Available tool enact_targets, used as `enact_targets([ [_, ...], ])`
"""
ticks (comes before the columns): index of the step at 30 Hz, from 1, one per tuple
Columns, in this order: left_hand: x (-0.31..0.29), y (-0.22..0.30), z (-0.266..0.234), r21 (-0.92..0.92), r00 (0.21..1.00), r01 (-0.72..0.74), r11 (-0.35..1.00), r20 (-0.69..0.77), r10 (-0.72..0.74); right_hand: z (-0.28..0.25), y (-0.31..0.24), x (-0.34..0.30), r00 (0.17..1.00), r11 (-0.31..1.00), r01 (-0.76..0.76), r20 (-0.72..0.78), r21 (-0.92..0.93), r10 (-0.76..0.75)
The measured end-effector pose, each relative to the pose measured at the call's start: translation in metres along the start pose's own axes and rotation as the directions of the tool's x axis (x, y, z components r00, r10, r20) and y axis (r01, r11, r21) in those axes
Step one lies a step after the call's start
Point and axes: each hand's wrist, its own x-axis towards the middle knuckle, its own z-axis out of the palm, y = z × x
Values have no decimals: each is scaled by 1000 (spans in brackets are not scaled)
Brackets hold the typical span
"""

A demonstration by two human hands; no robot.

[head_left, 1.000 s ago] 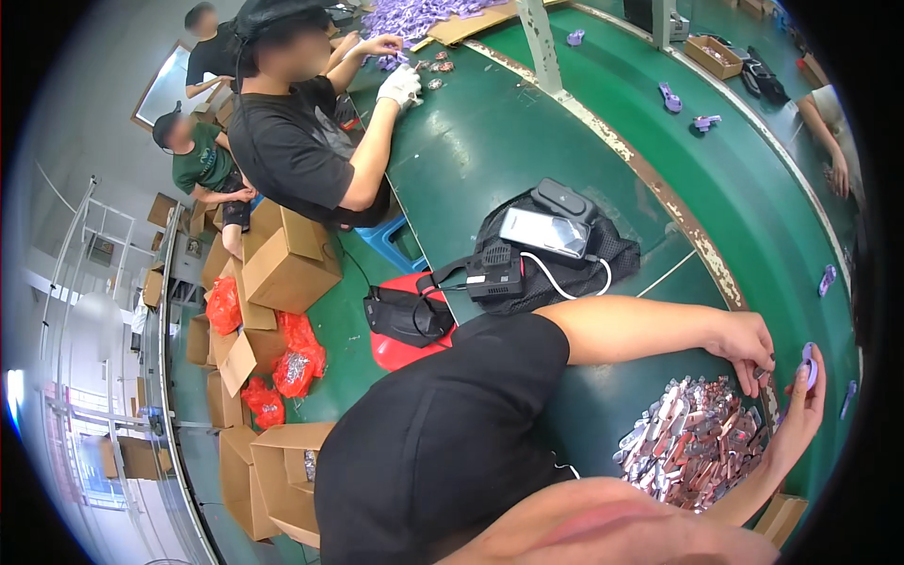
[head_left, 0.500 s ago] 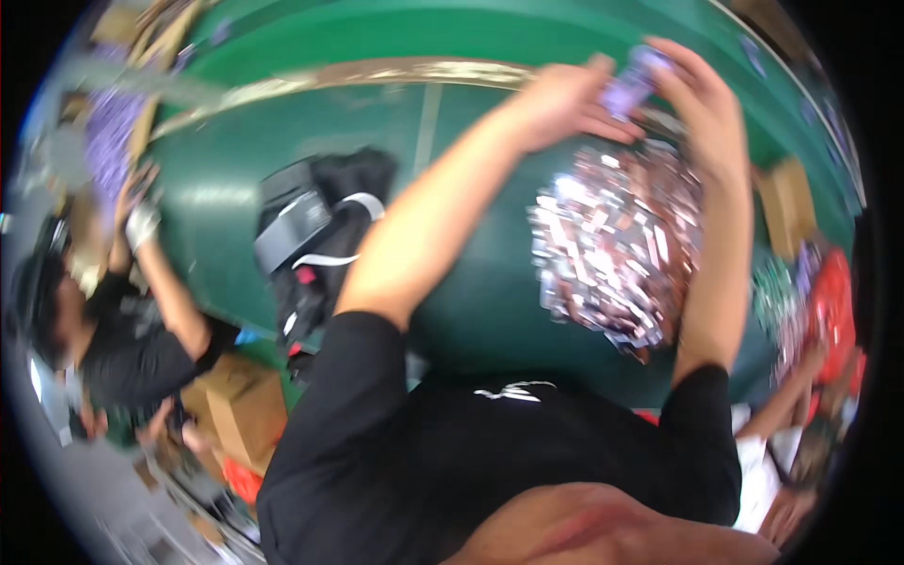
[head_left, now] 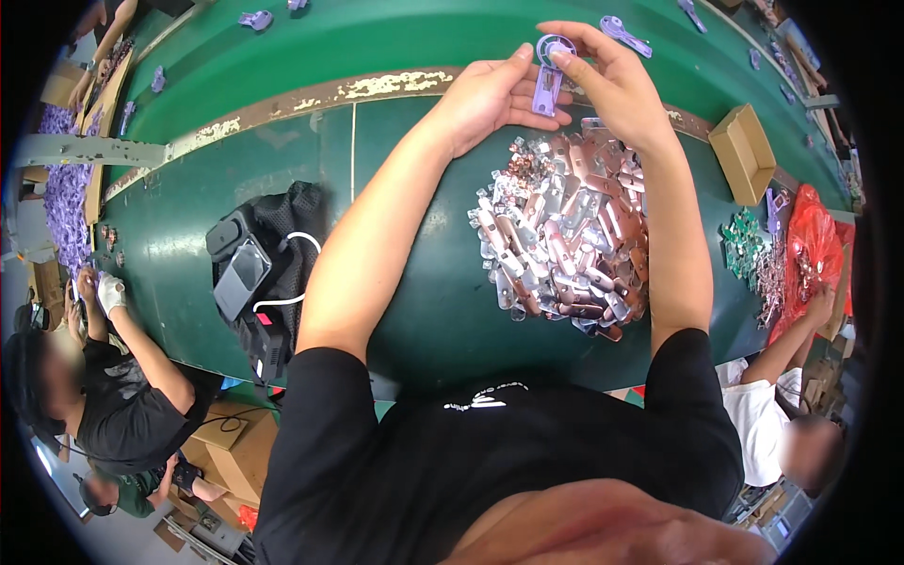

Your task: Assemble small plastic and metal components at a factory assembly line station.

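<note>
A purple plastic housing [head_left: 547,89] with a ring-shaped head and a straight handle is held up beyond the pile, at the table's far edge. My right hand [head_left: 607,85] grips its ring, thumb on the face. My left hand [head_left: 494,102] supports it from the left, fingers stretched behind the handle and thumb beside the ring. Just nearer lies a heap of shiny metal-and-clear small parts [head_left: 565,235], between my forearms. Tiny coppery pieces [head_left: 532,165] sit at the heap's far left side. What the right fingertips touch behind the ring is hidden.
Beyond the worn ledge [head_left: 395,85], a green belt carries purple housings [head_left: 626,36]. On the left lies a black bag [head_left: 301,212] with a device and white cable. A cardboard box [head_left: 744,155], green parts [head_left: 742,240] and red bag [head_left: 815,240] stand right. People work both sides.
The purple housing has come left and slightly nearer, turned with its ring away from me. Both hands moved left with it. The view has shifted and become sharp.
</note>
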Motion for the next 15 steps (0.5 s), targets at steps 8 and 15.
enact_targets([
  [8, -4, -4, 6, 125, 999, -38, 991, -26, 42, 4, 4, -1, 1000, 999, -7, -5, 53, 8],
  [15, -2, -9, 12, 161, 992, -41, 986, -108, 59, 3, 7, -1, 1000, 999, 22, 10, 30, -22],
])
